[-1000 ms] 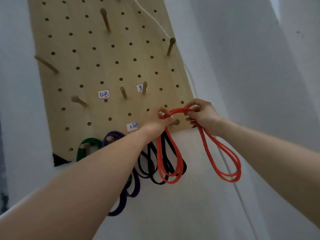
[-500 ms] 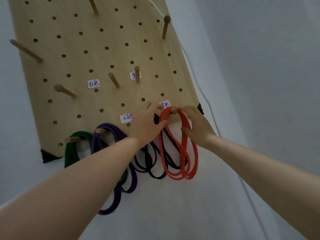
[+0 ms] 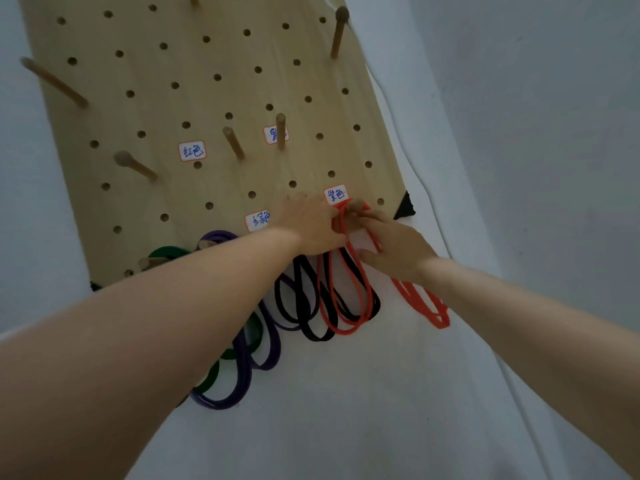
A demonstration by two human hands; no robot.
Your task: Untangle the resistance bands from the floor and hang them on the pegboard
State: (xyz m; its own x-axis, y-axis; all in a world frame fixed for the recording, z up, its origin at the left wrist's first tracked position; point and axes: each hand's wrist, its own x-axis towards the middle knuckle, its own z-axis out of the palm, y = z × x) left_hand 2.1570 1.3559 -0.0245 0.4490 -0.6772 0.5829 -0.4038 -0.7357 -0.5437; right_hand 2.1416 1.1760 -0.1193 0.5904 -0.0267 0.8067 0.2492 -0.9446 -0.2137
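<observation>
Head view: both hands meet at the peg (image 3: 355,205) near the pegboard's (image 3: 207,98) lower right corner. The red band (image 3: 341,306) is hooked over the peg. Most of its loops hang just below the peg, in front of the black band (image 3: 304,317), and one bunch trails below-right, out from under the right wrist. The right hand (image 3: 394,251) grips those strands, fingers reaching toward the peg. The left hand (image 3: 311,226) lies against the strands just left of the peg; its fingertips are hidden, so I cannot tell whether it pinches. Best, I judge, to lift the trailing bunch over the peg's tip and seat it fully, without dragging the black band.
</observation>
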